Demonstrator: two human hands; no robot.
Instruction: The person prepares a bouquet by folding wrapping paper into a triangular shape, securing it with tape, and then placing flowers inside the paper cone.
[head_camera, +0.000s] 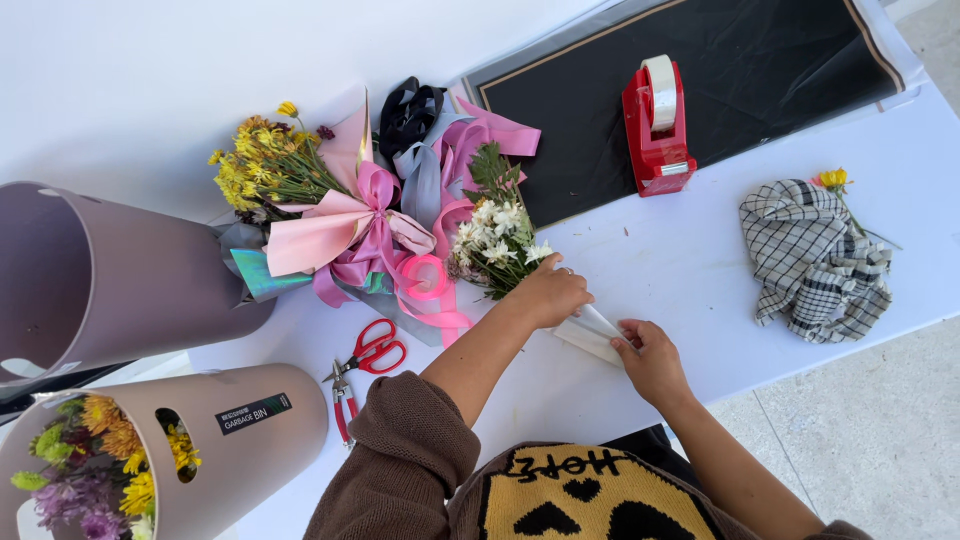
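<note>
White table (700, 270), folded paper (590, 333) — between both grips

White table (700, 270) on pale speckled floor (880, 440).

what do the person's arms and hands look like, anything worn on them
The left hand is bare with a thin ring on one finger; its arm has a brown knit sleeve pushed up near the elbow. The right hand is bare, with no ring, watch or sleeve visible on its forearm.
</note>
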